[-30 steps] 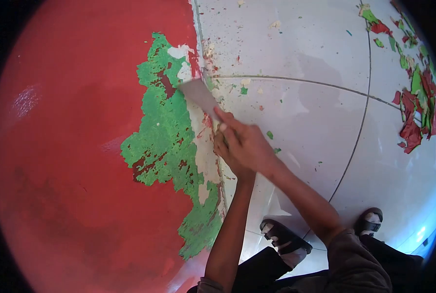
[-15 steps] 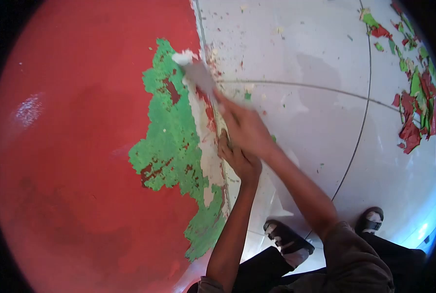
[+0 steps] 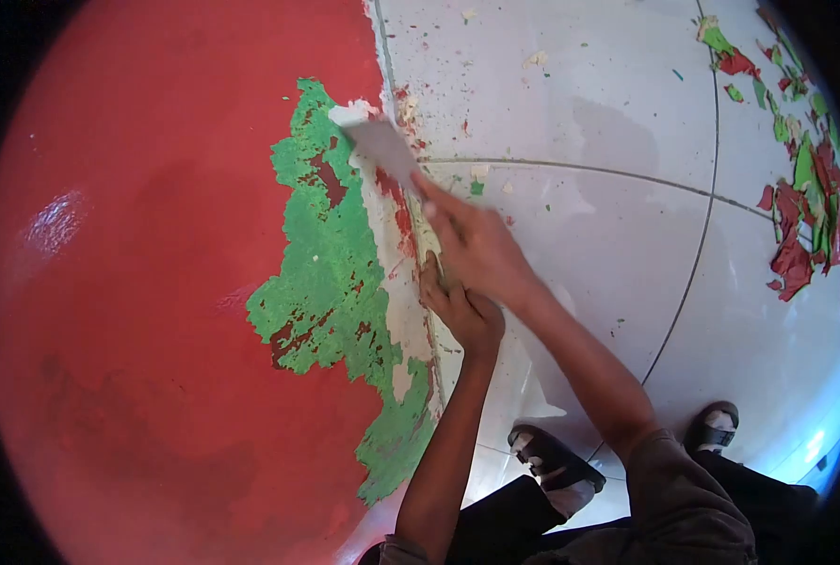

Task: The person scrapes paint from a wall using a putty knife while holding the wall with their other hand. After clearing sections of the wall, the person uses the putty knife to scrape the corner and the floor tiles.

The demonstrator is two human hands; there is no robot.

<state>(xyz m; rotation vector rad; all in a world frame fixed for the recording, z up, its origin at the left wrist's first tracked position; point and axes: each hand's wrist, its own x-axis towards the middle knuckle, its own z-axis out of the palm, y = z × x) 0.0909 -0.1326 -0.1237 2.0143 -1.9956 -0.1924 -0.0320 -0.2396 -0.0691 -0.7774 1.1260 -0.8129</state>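
My right hand (image 3: pixel 481 247) is closed round the handle of a scraper (image 3: pixel 382 146). The scraper's flat blade lies against the painted wall, where a whitish curl of loosened paint (image 3: pixel 352 113) sits at its tip. Just below, my left hand (image 3: pixel 465 309) has its fingers bent close to the handle's lower end; what they hold, if anything, is hidden. Beside the blade is a ragged green patch (image 3: pixel 331 254) in the red wall surface (image 3: pixel 156 311). A pale bare strip (image 3: pixel 396 292) runs between the green patch and the floor edge.
Pale floor tiles (image 3: pixel 571 226) with dark joints spread to the right, dotted with small flakes. A heap of red and green paint peelings (image 3: pixel 801 207) lies at the far right. My sandalled feet (image 3: pixel 557 461) stand at the bottom.
The blade stays at nearly the same place, its tip slightly left and lower. A green flake on the floor near my right forearm is no longer visible. My left hand has hardly moved.
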